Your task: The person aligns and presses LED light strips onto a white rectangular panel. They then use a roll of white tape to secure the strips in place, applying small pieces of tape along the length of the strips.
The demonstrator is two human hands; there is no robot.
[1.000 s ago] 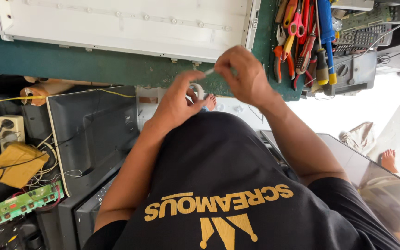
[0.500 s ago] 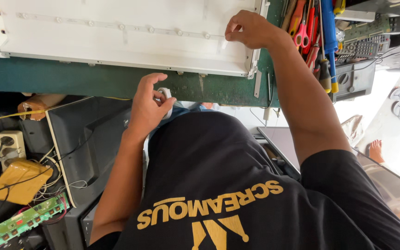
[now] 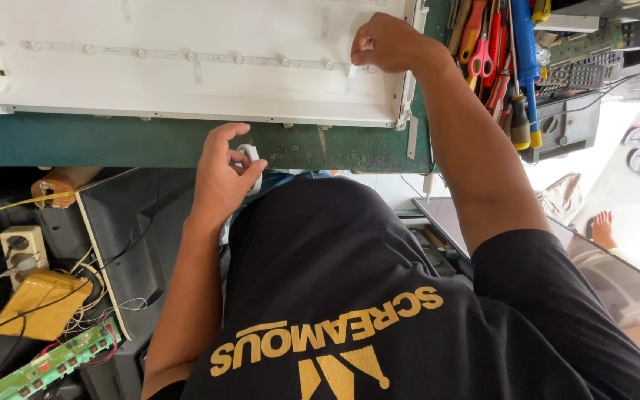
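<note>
On a green workbench, at twelve o'clock: white backlight panel [image 3: 187,67], thin, probably flexing. At one o'clock, right hand [image 3: 387,44] curled, pressing tape strip [image 3: 351,72] down. At six o'clock, left hand [image 3: 224,174] pinching light tape roll [image 3: 252,164]; safest gripped by panel edges.

Large white rectangular opened display panel [image 3: 187,59] lying flat across green workbench [image 3: 112,141], reaching right edge (thin strip crossing it).

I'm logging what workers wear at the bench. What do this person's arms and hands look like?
Both arms are bare below short black T-shirt sleeves. The left hand and right hand have no gloves, and no rings, watch or bands show. The shirt has gold lettering.
</note>
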